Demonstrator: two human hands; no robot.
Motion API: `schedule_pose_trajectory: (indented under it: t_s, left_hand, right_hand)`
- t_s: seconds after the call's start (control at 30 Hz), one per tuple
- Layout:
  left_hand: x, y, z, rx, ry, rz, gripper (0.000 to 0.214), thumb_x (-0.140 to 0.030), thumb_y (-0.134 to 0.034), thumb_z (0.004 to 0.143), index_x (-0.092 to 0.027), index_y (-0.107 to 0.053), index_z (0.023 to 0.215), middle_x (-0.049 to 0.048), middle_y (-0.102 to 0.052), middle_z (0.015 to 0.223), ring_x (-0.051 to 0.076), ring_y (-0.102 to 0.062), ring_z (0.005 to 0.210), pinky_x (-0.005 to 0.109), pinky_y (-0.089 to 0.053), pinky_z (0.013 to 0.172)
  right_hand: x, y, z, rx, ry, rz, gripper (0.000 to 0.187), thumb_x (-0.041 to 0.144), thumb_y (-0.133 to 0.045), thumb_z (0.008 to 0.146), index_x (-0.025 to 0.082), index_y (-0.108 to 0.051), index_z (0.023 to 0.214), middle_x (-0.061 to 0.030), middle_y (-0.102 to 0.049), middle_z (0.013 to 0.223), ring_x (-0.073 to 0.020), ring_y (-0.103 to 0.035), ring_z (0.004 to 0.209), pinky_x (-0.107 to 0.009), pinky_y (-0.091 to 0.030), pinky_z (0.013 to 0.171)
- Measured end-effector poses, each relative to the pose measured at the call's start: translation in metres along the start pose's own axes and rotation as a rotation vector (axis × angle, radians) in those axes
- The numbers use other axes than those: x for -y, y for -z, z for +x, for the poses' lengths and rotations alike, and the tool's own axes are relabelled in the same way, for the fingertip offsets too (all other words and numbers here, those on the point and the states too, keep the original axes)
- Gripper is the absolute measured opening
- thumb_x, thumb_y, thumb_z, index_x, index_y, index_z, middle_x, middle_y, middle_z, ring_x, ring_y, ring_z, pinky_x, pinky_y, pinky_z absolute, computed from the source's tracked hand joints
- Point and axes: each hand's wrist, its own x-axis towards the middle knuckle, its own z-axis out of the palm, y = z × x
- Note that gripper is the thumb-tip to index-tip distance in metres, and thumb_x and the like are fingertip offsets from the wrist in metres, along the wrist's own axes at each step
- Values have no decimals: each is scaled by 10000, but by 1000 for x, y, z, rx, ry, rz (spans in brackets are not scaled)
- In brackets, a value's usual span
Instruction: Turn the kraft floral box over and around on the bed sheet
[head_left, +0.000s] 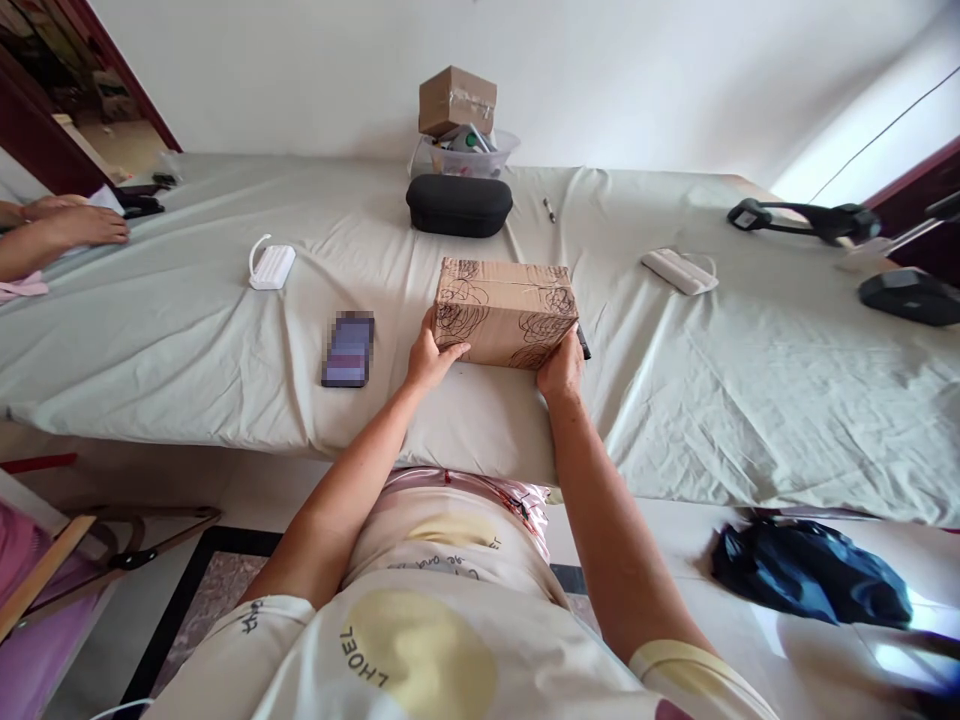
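Note:
Between my two hands is a brown cardboard box (504, 325) with black scribbled swirls near its corners. My left hand (435, 355) grips its left end, the thumb lying along the near face. At the lower right corner, my right hand (562, 362) is closed on the box, its fingers partly hidden beneath and behind. A small dark object (584, 343) shows just past my right fingers; its kind is unclear. To the left of the box, a phone (349, 350) with a blurred screen lies on the cloth-covered table (480, 420).
Behind the box stand a black zip case (459, 206) and a clear plastic basket (480, 158) topped by a smaller carton (457, 100). White power banks (273, 267) lie at both sides. A marker (550, 210) and black headset-like gear (806, 218) sit farther right. Another person's hands (75, 222) rest at far left.

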Motion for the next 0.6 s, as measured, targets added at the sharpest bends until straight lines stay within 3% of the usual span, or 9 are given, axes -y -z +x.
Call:
schedule_pose_trajectory:
  t_s: [0.13, 0.27, 0.6]
  left_hand:
    - [-7, 3, -2, -3, 17, -10, 902, -266, -829, 759, -252, -371, 1536, 104, -617, 1453, 288, -587, 1346, 414, -475, 1129]
    - [-9, 3, -2, -2, 36, -21, 902, -256, -833, 750, -221, -384, 1531, 118, -627, 1435, 293, -598, 1331, 419, -479, 1125]
    - [-3, 3, 0, 12, -1, -24, 902, -288, -830, 761, -246, -369, 1535, 113, -611, 1456, 298, -583, 1348, 419, -462, 1142]
  right_hand:
    - [7, -3, -4, -64, -90, 63, 344, 578, -724, 812, 241, -661, 849, 8, -685, 887, -202, -668, 937, -370, -587, 863]
    - [6, -1, -2, -64, -126, 69, 256, 449, -761, 753, 234, -630, 796, 29, -643, 794, -165, -617, 780, -299, -551, 711]
    - [3, 0, 0, -67, -119, 30, 250, 435, -758, 704, 247, -630, 809, 7, -652, 807, -179, -604, 753, -314, -540, 657]
